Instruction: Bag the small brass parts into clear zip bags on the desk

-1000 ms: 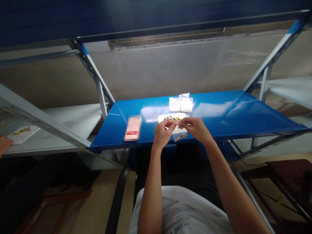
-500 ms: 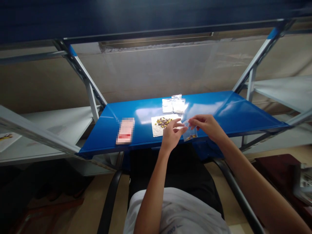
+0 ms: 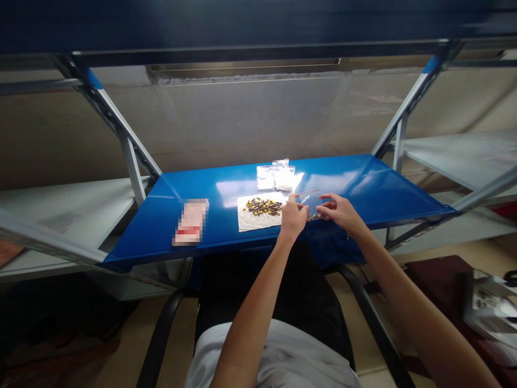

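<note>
A small clear zip bag (image 3: pixel 310 200) is held between my two hands above the front edge of the blue tabletop. Several yellow and dark pieces lie in its lower part. My left hand (image 3: pixel 294 220) is closed on the bag's left side, and my right hand (image 3: pixel 338 212) pinches its right side. Just left of my left hand, a white sheet (image 3: pixel 247 222) of cloth or paper bears a pile of yellow and dark brown pieces (image 3: pixel 262 206). Behind it lie flat, shiny clear bags (image 3: pixel 265 178), which partly overlap.
A blurred-out pinkish flat item (image 3: pixel 191 222) with a red band lies on the left of the blue table (image 3: pixel 226 186). Metal shelf posts (image 3: pixel 129 145) flank the table. A dark shelf (image 3: pixel 242 29) hangs overhead, and chair armrests (image 3: pixel 161 334) stand at my sides.
The bag has turned more upright, its red-lined top edge now facing up. Both hands have shifted to grip its sides lower down. The whole view has moved slightly rightward.
</note>
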`<move>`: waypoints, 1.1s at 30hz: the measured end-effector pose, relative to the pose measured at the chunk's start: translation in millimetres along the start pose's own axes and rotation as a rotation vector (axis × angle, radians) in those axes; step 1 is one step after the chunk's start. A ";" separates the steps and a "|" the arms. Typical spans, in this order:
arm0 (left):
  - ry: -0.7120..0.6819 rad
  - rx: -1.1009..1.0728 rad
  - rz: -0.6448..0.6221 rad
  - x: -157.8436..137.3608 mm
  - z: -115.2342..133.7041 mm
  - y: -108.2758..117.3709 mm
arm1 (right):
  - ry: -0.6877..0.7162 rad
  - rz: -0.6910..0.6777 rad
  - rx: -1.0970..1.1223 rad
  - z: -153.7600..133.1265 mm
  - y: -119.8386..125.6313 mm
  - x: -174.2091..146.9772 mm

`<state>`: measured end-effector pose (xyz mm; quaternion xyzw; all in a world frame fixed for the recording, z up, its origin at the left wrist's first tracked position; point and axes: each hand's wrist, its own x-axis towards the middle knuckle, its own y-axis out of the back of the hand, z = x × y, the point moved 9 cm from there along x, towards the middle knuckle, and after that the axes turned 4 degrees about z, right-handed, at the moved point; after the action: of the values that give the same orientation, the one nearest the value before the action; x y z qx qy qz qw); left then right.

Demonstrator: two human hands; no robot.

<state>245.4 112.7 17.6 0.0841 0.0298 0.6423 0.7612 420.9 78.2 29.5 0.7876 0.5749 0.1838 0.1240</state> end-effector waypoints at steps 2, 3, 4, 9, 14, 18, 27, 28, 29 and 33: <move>-0.081 0.155 0.055 0.7 10.0 -0.1 | 0.101 0.071 -0.160 -1.5 2.7 4.8; -0.131 0.237 0.085 -0.8 16.8 -0.1 | 0.152 0.102 -0.239 -3.8 2.3 6.7; -0.177 0.312 0.109 -3.1 23.5 -0.5 | 0.198 0.122 -0.311 -6.4 0.2 8.2; -0.179 0.593 0.098 -10.7 31.7 -10.8 | 0.330 0.098 -0.520 -10.9 -17.1 8.0; -0.191 0.780 0.051 -13.2 30.4 -15.9 | 0.338 0.109 -0.575 -15.5 -14.6 3.6; -0.209 0.770 0.105 -3.9 40.5 7.1 | 0.357 0.152 -0.469 -43.0 -13.2 22.5; -0.143 0.833 0.162 75.9 46.2 49.7 | 0.228 0.215 -0.428 -74.4 -75.1 112.2; -0.145 0.843 0.145 79.8 43.5 47.8 | 0.212 0.232 -0.453 -72.3 -78.9 116.1; -0.150 0.848 0.137 81.9 40.9 46.2 | 0.201 0.250 -0.476 -70.0 -81.3 118.5; -0.154 0.824 0.158 79.1 32.1 45.1 | 0.197 0.295 -0.517 -63.9 -83.1 121.1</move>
<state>220.2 194.9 61.6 0.4310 0.2207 0.6248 0.6125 354.7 218.0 71.1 0.7833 0.3979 0.4153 0.2357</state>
